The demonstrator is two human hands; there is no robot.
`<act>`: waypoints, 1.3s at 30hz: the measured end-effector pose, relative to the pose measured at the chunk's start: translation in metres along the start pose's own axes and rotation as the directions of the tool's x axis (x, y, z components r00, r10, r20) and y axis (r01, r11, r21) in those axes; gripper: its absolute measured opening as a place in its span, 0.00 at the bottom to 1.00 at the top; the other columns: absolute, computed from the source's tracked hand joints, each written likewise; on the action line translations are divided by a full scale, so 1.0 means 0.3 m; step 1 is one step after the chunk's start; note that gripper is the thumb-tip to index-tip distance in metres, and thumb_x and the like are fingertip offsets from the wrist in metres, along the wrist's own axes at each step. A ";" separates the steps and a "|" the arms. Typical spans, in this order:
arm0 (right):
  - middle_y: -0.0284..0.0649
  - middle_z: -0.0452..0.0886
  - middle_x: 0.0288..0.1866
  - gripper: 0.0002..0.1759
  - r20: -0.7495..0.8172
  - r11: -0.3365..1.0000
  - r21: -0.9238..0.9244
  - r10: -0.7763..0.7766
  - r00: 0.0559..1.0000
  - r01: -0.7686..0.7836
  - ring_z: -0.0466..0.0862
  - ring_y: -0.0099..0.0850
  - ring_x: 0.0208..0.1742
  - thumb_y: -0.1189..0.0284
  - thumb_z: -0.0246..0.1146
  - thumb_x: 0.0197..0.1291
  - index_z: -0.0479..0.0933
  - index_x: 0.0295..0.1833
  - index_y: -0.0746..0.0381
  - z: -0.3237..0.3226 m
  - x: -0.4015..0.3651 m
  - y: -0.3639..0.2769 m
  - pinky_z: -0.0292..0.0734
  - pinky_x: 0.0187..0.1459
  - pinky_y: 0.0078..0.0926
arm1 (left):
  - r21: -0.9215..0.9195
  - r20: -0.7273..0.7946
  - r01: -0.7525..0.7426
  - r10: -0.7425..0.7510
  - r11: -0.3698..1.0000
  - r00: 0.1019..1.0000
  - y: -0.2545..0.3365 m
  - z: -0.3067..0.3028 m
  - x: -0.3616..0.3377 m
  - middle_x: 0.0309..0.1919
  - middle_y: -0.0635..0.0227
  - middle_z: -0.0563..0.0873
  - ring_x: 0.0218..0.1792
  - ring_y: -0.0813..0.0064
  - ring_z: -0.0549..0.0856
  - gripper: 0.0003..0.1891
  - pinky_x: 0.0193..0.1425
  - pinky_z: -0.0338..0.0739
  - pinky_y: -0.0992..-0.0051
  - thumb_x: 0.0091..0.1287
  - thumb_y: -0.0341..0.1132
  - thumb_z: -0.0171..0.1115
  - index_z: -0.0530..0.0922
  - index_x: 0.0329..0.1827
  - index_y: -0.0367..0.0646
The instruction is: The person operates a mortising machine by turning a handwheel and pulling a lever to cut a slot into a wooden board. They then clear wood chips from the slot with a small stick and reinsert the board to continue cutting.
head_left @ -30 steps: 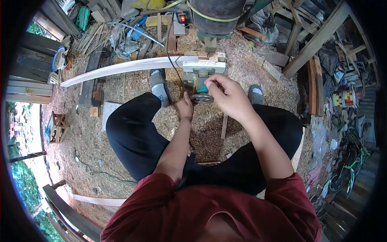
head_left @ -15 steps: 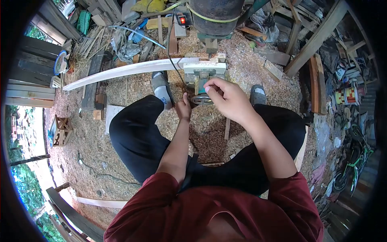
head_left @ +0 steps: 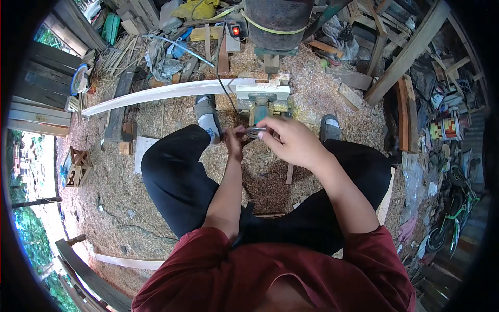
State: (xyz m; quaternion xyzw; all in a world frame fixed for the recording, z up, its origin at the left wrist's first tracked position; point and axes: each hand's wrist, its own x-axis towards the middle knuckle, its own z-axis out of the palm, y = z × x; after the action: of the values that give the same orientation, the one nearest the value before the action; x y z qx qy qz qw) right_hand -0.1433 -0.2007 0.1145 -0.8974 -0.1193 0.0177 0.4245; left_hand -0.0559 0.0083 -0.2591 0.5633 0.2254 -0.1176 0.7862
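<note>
A metal handwheel (head_left: 255,130) sits at the front of a green machine vise (head_left: 261,111), between my knees. My right hand (head_left: 295,141) is closed around the wheel's right side, thumb on the near rim. At the wheel's left edge, my left hand (head_left: 235,141) has its fingers curled on the rim; they are partly blurred. A long, slightly curved pale wooden board (head_left: 166,93) runs leftward from the vise, its right end behind the light-coloured jaw (head_left: 262,91). Above the board, a drilling bit (head_left: 270,76) points down from the machine head.
The dark machine body (head_left: 275,23) carries a lit red switch (head_left: 236,30); a black cable (head_left: 222,78) hangs across the board. Wood shavings cover the ground. Scrap timber (head_left: 119,47) lies at the back left, and a wooden post (head_left: 410,54) leans at the right.
My right hand has come down onto the wheel from above it. My left hand has shifted slightly closer to the wheel's rim. The board and vise stay put.
</note>
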 end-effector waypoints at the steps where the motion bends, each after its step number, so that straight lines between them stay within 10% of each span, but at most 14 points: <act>1: 0.49 0.89 0.44 0.16 0.002 1.000 0.000 -0.004 1.000 0.004 0.90 0.49 0.41 0.64 0.66 0.77 0.83 0.61 0.62 -0.002 -0.006 -0.004 0.84 0.44 0.43 | -0.056 0.097 0.028 -0.023 0.998 0.995 -0.023 -0.008 0.020 0.48 0.61 0.93 0.49 0.68 0.89 0.40 0.53 0.83 0.65 0.89 0.64 0.39 0.90 0.58 0.36; 6: 0.49 0.88 0.46 0.18 0.099 0.990 -0.096 -0.093 0.991 0.102 0.90 0.51 0.44 0.62 0.66 0.77 0.81 0.64 0.60 -0.014 -0.038 -0.028 0.85 0.47 0.48 | 0.229 0.135 -0.039 0.008 0.973 0.991 0.038 0.032 -0.066 0.49 0.57 0.94 0.41 0.68 0.91 0.37 0.51 0.85 0.68 0.91 0.57 0.40 0.87 0.66 0.29; 21: 0.53 0.88 0.51 0.21 0.203 0.966 -0.238 -0.051 0.978 0.100 0.89 0.54 0.50 0.59 0.64 0.78 0.80 0.68 0.58 -0.082 -0.094 -0.023 0.85 0.52 0.52 | 0.094 0.109 0.009 -0.019 0.996 0.994 0.057 0.077 -0.085 0.44 0.60 0.92 0.42 0.67 0.89 0.38 0.51 0.87 0.62 0.90 0.58 0.40 0.90 0.53 0.31; 25: 0.53 0.88 0.51 0.21 0.203 0.968 -0.229 -0.055 0.978 0.102 0.90 0.54 0.51 0.59 0.64 0.78 0.80 0.68 0.58 -0.105 -0.097 -0.053 0.86 0.52 0.52 | 0.599 -0.091 0.028 0.033 0.801 0.995 0.080 0.070 -0.082 0.32 0.59 0.92 0.34 0.67 0.89 0.38 0.45 0.83 0.62 0.90 0.58 0.43 0.92 0.47 0.32; 31: 0.52 0.88 0.54 0.21 0.182 0.965 -0.228 -0.088 0.979 0.129 0.90 0.55 0.51 0.59 0.64 0.78 0.80 0.68 0.58 -0.089 -0.103 -0.021 0.86 0.53 0.52 | 0.422 -0.033 -0.071 0.094 0.904 0.995 0.077 0.104 -0.112 0.35 0.59 0.94 0.36 0.65 0.91 0.33 0.47 0.83 0.62 0.90 0.54 0.43 0.94 0.51 0.38; 35: 0.50 0.88 0.52 0.22 0.172 0.968 -0.200 -0.119 0.978 0.153 0.90 0.53 0.51 0.59 0.65 0.77 0.80 0.68 0.58 -0.087 -0.122 -0.010 0.86 0.52 0.51 | 0.664 -0.009 -0.124 0.173 0.738 0.985 0.151 0.125 -0.146 0.37 0.56 0.94 0.41 0.63 0.91 0.32 0.52 0.83 0.60 0.90 0.53 0.44 0.92 0.50 0.37; 37: 0.50 0.88 0.50 0.22 0.176 0.972 -0.183 -0.112 0.978 0.144 0.90 0.53 0.50 0.59 0.65 0.77 0.79 0.69 0.59 -0.103 -0.135 -0.012 0.86 0.52 0.50 | 0.328 -0.043 -0.400 0.437 0.856 0.899 0.191 0.186 -0.159 0.40 0.55 0.94 0.42 0.65 0.91 0.28 0.53 0.83 0.62 0.90 0.51 0.48 0.90 0.54 0.37; 39: 0.50 0.89 0.49 0.21 0.114 0.970 -0.229 -0.055 0.992 0.080 0.90 0.52 0.50 0.60 0.66 0.76 0.81 0.66 0.60 -0.131 -0.137 -0.012 0.85 0.51 0.49 | 0.393 -0.014 -0.487 0.534 0.780 0.845 0.340 0.281 -0.227 0.43 0.56 0.93 0.45 0.67 0.90 0.23 0.55 0.82 0.65 0.89 0.47 0.52 0.88 0.59 0.36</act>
State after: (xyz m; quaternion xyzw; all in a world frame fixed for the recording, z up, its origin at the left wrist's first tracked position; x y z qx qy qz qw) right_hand -0.1788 -0.2378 0.1395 -0.9342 -0.1735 0.0368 0.3096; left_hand -0.0518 -0.0410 -0.1186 0.7487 0.0861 0.0945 0.6504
